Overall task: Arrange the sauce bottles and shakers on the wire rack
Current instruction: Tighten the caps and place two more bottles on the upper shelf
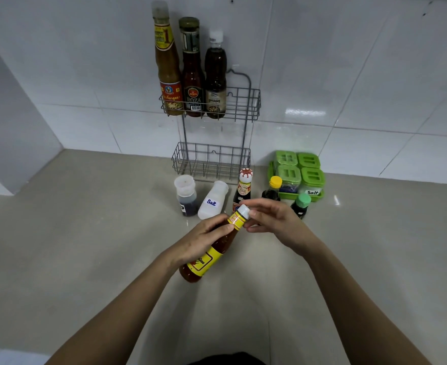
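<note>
My left hand [204, 239] grips a chili sauce bottle [211, 255] with a yellow label, tilted over the counter. My right hand [272, 219] pinches its white cap [244, 211]. A grey wire rack [243, 101] hangs on the tiled wall with two baskets. Its upper basket holds three tall bottles: a yellow-brown sauce [167, 67], a ketchup [192, 75] and a dark sauce [215, 77]. The lower basket [210, 162] holds nothing. On the counter below stand a dark shaker [186, 194], a white salt shaker [213, 200] and a red-capped sauce bottle [243, 187].
Two small dark bottles, one with a yellow cap [273, 188] and one with a green cap [301, 205], stand right of my hands. A green tray [317, 197] with several green-lidded jars sits by the wall. The upper basket has free room at its right end.
</note>
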Available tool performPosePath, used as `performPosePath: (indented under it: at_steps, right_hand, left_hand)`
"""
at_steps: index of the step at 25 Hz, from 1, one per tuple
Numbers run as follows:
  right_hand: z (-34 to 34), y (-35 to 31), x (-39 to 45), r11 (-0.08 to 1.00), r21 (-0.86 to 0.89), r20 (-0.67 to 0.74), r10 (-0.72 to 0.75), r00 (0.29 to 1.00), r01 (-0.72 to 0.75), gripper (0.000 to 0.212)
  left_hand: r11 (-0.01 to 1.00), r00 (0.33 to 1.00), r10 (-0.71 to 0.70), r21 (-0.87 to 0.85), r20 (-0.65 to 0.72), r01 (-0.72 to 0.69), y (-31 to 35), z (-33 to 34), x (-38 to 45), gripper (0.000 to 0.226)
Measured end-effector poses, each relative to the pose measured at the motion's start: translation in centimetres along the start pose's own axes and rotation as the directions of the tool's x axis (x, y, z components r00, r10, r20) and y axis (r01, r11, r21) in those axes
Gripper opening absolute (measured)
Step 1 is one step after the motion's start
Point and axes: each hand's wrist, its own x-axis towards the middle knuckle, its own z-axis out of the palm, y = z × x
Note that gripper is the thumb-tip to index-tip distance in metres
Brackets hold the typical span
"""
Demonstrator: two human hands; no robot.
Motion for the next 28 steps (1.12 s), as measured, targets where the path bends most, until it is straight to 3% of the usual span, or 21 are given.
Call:
performPosePath:
  at_steps: [4, 8, 13, 17, 21, 24, 28]
  right_hand:
    - [0.8, -0.4, 0.6, 0.998, 0.013, -0.112, 0.055, 0.992, -0.054, 0.005]
    - [2.0, 0.1, 0.8, 0.995, 0.07, -0.258, 0.085, 0.963, -0.069, 0.017]
    - [1.6, -0.5, 0.5, 0.984, 0.173, -0.156, 0.072, 0.985, -0.045, 0.021]
    - [2.1, -1.0, 1.0, 0.992, 0.091, -0.247, 0.106, 0.963, -0.086, 0.009]
    - [2.8, -0.6, 1.3, 0.991, 0.091, -0.353, 0.128, 0.927, -0.103, 0.018]
    - [2.8, -0.5, 0.9, 0.972, 0.218, -0.298, 0.149, 0.943, -0.084, 0.014]
    - [3.4, -0.5, 0.9, 0.985, 0.163, -0.29, 0.101, 0.952, -0.055, 0.008]
  left_hand:
    - [1.0, 1.0, -0.003, -0.007, -0.026, 0.003, -0.3, 0.6, -0.1, 0.021]
    - [1.0, 0.999, 0.017, 0.01, -0.042, -0.017, -0.3, 0.6, -0.1, 0.019]
    - [0.999, 0.995, 0.042, -0.014, -0.095, -0.044, -0.3, 0.1, 0.2, 0.029]
    - [0.997, 0.995, 0.052, 0.054, -0.09, -0.047, -0.2, 0.3, 0.3, 0.021]
    - [0.996, 0.99, 0.054, 0.077, -0.129, -0.044, -0.2, 0.9, 0.4, 0.026]
    - [0.996, 0.988, 0.053, 0.082, -0.146, -0.041, 0.0, 0.9, 0.5, 0.03]
    - [0.997, 0.986, 0.075, 0.042, -0.148, -0.07, 0.3, 0.6, 0.5, 0.026]
